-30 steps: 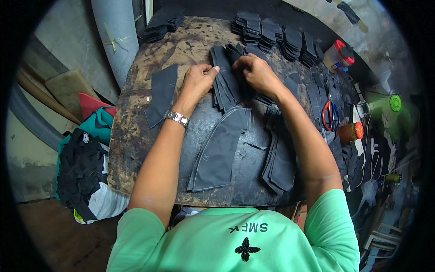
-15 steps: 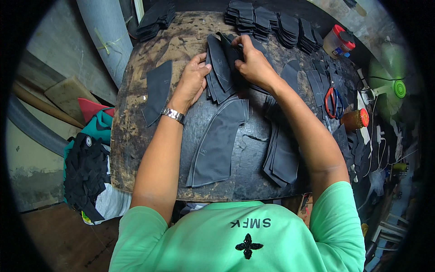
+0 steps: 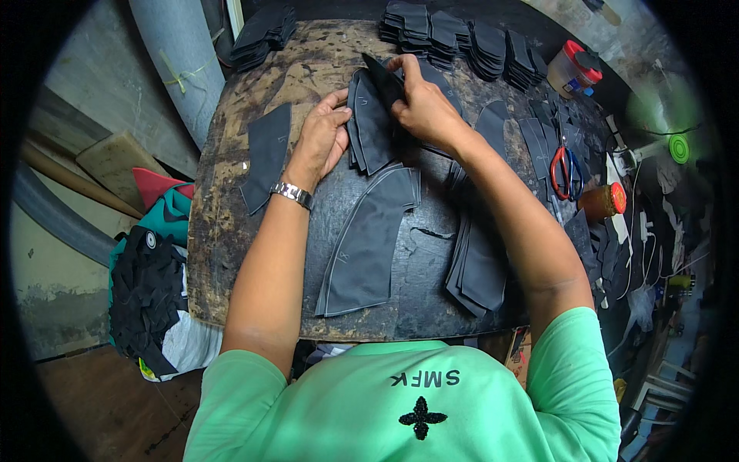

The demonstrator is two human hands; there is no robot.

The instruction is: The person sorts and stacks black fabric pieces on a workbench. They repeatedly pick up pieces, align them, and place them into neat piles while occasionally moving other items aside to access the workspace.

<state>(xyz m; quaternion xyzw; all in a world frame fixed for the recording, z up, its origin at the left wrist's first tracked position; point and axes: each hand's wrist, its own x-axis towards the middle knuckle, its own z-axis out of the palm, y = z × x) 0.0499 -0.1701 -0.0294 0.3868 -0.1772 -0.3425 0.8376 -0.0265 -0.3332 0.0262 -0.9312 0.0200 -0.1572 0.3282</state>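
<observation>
1. Fanned stack of dark cut pieces (image 3: 371, 131), lying far-centre on the counter (image 3: 231, 231): the work in hand appears to be sorting or counting pieces off this stack.
2. Right hand (image 3: 423, 108) is closed in a pinch on the top piece (image 3: 382, 77), lifting its far end clear of the stack.
3. Left hand (image 3: 322, 138) rests with fingers curled against the stack's left edge, steadying it; no piece is lifted by it.
4. Next move, by judgement: the top piece must be peeled free without dragging the ones below, so the left hand needs to keep pressing.
5. Surroundings: a long curved panel (image 3: 368, 239) near-centre, a single piece (image 3: 265, 154) at left, red-handled scissors (image 3: 566, 169) at right, stacked piles (image 3: 462, 38) along the far edge.
6. Against the earlier frames: the hands sit slightly nearer and the top piece is raised more.
</observation>
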